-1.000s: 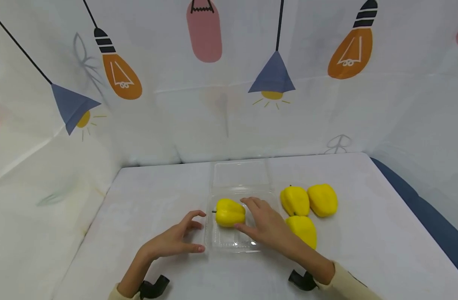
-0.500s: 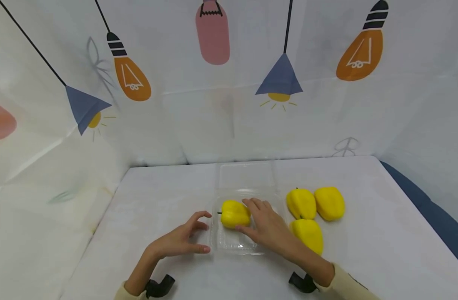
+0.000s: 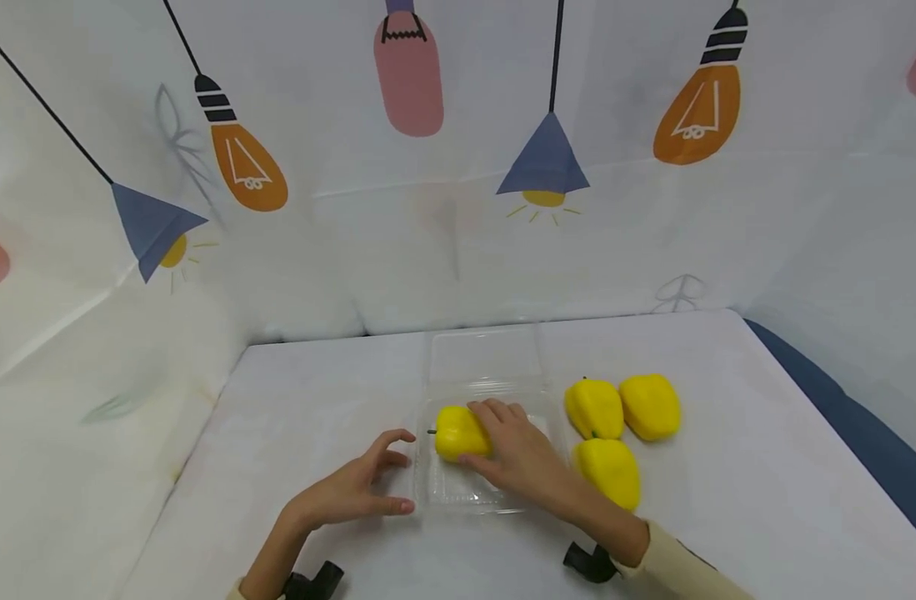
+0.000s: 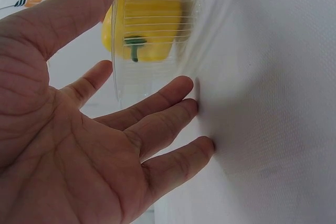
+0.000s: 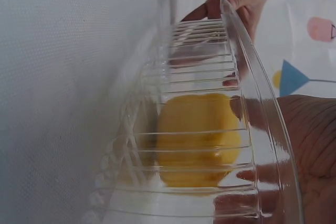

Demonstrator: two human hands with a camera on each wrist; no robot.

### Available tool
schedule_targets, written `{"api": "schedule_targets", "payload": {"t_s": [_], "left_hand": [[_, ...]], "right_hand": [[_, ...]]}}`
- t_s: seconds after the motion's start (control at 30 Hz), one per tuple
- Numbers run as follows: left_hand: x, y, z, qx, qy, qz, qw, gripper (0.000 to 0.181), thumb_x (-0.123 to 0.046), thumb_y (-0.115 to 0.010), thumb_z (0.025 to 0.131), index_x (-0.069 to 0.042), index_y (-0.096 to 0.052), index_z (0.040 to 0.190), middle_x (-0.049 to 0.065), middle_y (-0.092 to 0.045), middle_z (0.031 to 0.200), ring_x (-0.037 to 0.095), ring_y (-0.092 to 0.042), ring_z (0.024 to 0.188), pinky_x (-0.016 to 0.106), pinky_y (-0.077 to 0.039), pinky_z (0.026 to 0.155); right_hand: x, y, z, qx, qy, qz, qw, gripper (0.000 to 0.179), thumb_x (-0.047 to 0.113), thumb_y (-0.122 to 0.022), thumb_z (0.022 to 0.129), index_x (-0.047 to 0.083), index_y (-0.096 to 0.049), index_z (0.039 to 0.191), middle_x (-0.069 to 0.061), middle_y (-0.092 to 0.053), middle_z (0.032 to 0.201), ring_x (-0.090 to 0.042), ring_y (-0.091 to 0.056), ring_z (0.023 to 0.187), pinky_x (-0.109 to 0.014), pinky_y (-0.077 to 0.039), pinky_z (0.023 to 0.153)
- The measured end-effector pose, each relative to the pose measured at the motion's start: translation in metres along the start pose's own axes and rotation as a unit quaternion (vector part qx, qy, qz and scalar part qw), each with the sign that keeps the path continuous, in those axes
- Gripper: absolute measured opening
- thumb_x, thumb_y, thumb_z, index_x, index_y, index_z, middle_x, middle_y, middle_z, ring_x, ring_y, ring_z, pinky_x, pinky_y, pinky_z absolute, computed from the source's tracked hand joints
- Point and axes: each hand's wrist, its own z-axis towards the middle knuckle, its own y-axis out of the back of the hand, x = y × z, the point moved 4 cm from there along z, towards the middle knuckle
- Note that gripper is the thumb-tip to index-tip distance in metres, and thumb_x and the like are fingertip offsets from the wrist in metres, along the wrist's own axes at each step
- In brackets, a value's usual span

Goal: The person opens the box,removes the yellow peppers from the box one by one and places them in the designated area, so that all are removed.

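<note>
A yellow bell pepper point(image 3: 458, 435) lies on its side in an opened clear plastic clamshell box point(image 3: 465, 500), its green stem pointing left. My right hand point(image 3: 521, 454) grips the pepper's right end, thumb on the near side and fingers on the far side. Through the ribbed box wall in the right wrist view, fingertips sit right at the pepper point(image 5: 197, 140). Beside the box's left wall is my left hand point(image 3: 352, 487), fingers loosely bent and thumb apart. In the left wrist view, that hand point(image 4: 100, 145) holds nothing, several fingertips close to the tablecloth.
Three more yellow bell peppers point(image 3: 651, 407) lie grouped right of the box, one partly behind the right forearm. The box's lid point(image 3: 485, 354) lies folded back toward the far table edge. A white curtain point(image 3: 458, 233) with printed lamps hangs behind the white table point(image 3: 322, 383).
My right hand has shifted slightly left, its thumb and fingers reaching farther over the pepper in the box. The left hand stays beside the box. The head view shifts a little.
</note>
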Motion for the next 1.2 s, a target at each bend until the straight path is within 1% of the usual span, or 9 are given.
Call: {"api": "schedule_targets", "payload": {"t_s": [0.1,0.2,0.4,0.67,1.0,1.2], "left_hand": [[0.0001,-0.0004,0.0001,-0.001,-0.002,0.000,1.0000,0.081,-0.040,-0.074,0.080,-0.030,-0.023,0.141,0.007,-0.052,0.129,0.031,-0.043,0.125,0.061,-0.030,0.100],[0.0000,-0.0004,0.0008,-0.001,-0.002,-0.002,1.0000,0.081,-0.040,-0.075,0.079,-0.031,-0.023,0.141,0.008,-0.052,0.129,0.032,-0.044,0.125,0.061,-0.030,0.100],[0.0013,0.0001,-0.0024,-0.005,-0.003,-0.001,1.0000,0.081,-0.039,-0.075,0.079,-0.031,-0.023,0.141,0.009,-0.052,0.130,0.032,-0.044,0.125,0.061,-0.031,0.100],[0.0006,-0.0015,0.0011,-0.002,-0.005,0.001,1.0000,0.081,-0.039,-0.074,0.080,-0.030,-0.022,0.142,0.009,-0.051,0.130,0.032,-0.043,0.124,0.061,-0.031,0.100],[-0.0028,-0.0033,0.0072,0.005,-0.015,0.001,0.9999,0.081,-0.038,-0.074,0.080,-0.032,-0.022,0.142,0.006,-0.052,0.130,0.028,-0.044,0.124,0.058,-0.032,0.101],[0.0000,-0.0015,0.0015,0.000,0.001,0.001,1.0000,0.080,-0.039,-0.074,0.080,-0.033,-0.022,0.140,0.008,-0.052,0.130,0.030,-0.043,0.125,0.061,-0.030,0.101]], "right_hand": [[0.0008,-0.0017,0.0008,0.008,0.000,0.005,1.0000,0.067,0.050,-0.067,0.083,0.019,-0.043,0.138,0.002,-0.047,0.135,-0.019,-0.043,0.113,-0.039,-0.044,0.094],[0.0016,-0.0022,0.0011,0.010,0.001,0.005,0.9999,0.066,0.048,-0.067,0.083,0.019,-0.043,0.138,0.000,-0.047,0.135,-0.020,-0.044,0.113,-0.039,-0.044,0.093],[0.0050,-0.0043,0.0022,0.011,0.011,-0.005,0.9999,0.066,0.047,-0.067,0.084,0.016,-0.043,0.137,-0.002,-0.050,0.133,-0.022,-0.045,0.112,-0.039,-0.045,0.092],[0.0045,-0.0038,0.0019,0.017,0.007,-0.007,0.9998,0.066,0.043,-0.069,0.084,0.015,-0.043,0.137,-0.003,-0.051,0.131,-0.021,-0.045,0.110,-0.038,-0.044,0.092],[-0.0012,0.0000,0.0000,0.008,0.000,-0.017,0.9998,0.067,0.044,-0.071,0.081,0.015,-0.045,0.136,-0.004,-0.054,0.127,-0.021,-0.046,0.106,-0.037,-0.046,0.087],[-0.0003,-0.0019,0.0014,0.006,0.016,0.001,0.9999,0.064,0.043,-0.071,0.082,0.015,-0.046,0.133,-0.003,-0.055,0.125,-0.018,-0.047,0.103,-0.035,-0.047,0.084]]}}
